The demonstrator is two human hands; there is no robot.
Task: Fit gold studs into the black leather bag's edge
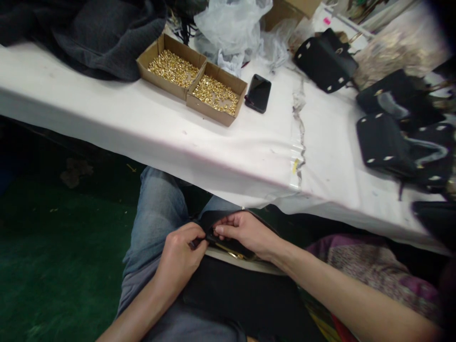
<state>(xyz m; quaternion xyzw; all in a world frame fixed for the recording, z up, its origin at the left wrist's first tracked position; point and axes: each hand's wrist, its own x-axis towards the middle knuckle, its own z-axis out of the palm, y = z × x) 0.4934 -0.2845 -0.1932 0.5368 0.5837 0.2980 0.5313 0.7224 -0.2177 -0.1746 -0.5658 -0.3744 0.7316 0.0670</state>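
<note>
A black handbag (228, 289) lies across my lap, its mouth turned up toward the table edge. Gold-coloured metal (235, 255) shows along the opening. My left hand (183, 249) is closed, thumb and fingers pinching the bag's edge at the left end of the opening. At that same opening, my right hand (245, 232) reaches in from the right with thumb and forefinger pressed together. Whatever lies between those fingertips is too small and shaded to make out. The bag's inside is mostly hidden by the right hand.
On the white-covered table (142, 118) stand two cardboard boxes (212, 114) of small gold metal pieces, beside a black phone (259, 93). Several black bags (384, 142) sit at the right. Dark cloth (96, 38) and clear plastic bags (235, 28) lie behind. Another person's patterned sleeve or clothing (363, 261) is close by on the right.
</note>
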